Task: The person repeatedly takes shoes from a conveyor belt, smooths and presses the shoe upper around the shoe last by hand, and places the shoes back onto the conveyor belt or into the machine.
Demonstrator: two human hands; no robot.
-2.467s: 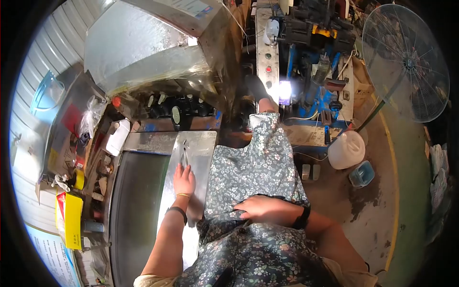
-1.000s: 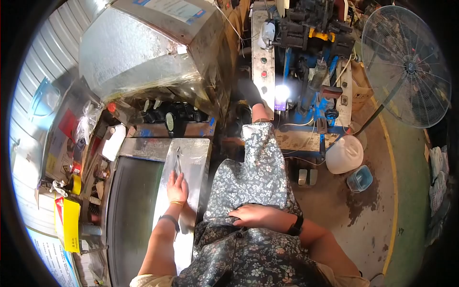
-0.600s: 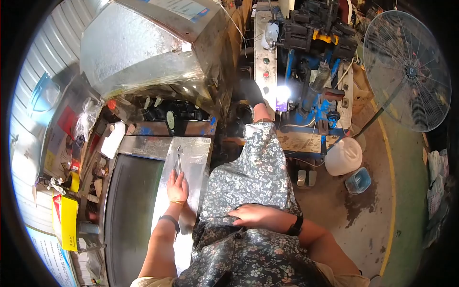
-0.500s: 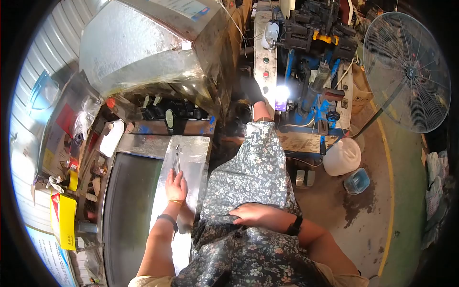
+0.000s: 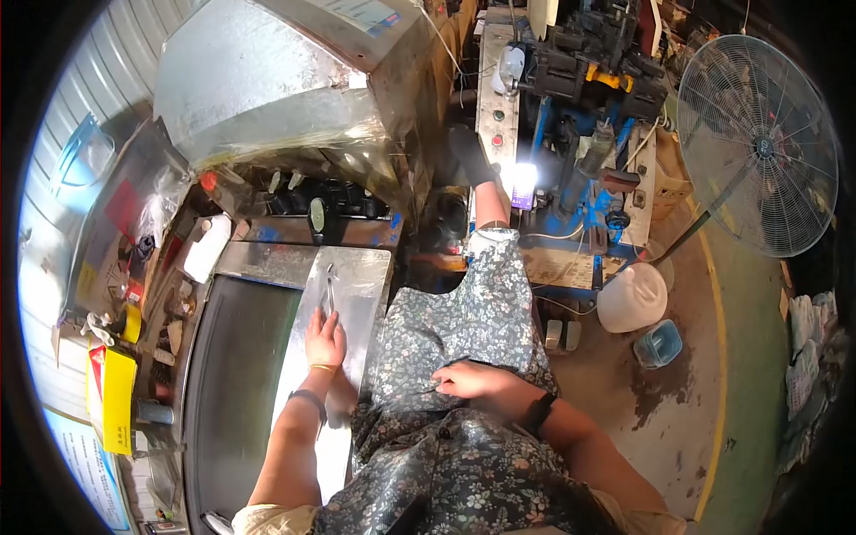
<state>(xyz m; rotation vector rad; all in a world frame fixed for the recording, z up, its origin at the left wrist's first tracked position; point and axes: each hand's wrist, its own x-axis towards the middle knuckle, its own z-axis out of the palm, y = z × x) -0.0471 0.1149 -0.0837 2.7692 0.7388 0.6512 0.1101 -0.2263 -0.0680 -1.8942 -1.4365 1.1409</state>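
Slim metal tool (image 5: 331, 287) lying loose on a slick plate

Position: on the pale metal plate (image 5: 361, 275), long axis running away from the seated person, near end at the fingertips of the left hand (image 5: 325, 342).

Risks, as I judge them from where I stand. Plate looks smooth, so a sideways nudge could send the tool skidding, towards the dark panel (image 5: 242, 366) on one side or the floral garment (image 5: 455, 325) on the other. Likeliest cause: fingers pushing down on the near end before getting round it. Sun glare on the plate's near part could make a thin, shiny piece hard to judge by eye.

Pose: left arm reaching forward along the plate, back of the hand up, fingers laid out long and slightly parted, not wrapped round anything. Whether the palm bears on the metal, cannot tell.

Right hand (image 5: 470, 379) drawn across the lap, forearm coming in from the side, fingers loosely bent on the garment; no object visible in it. Can't make out whether it pinches cloth.
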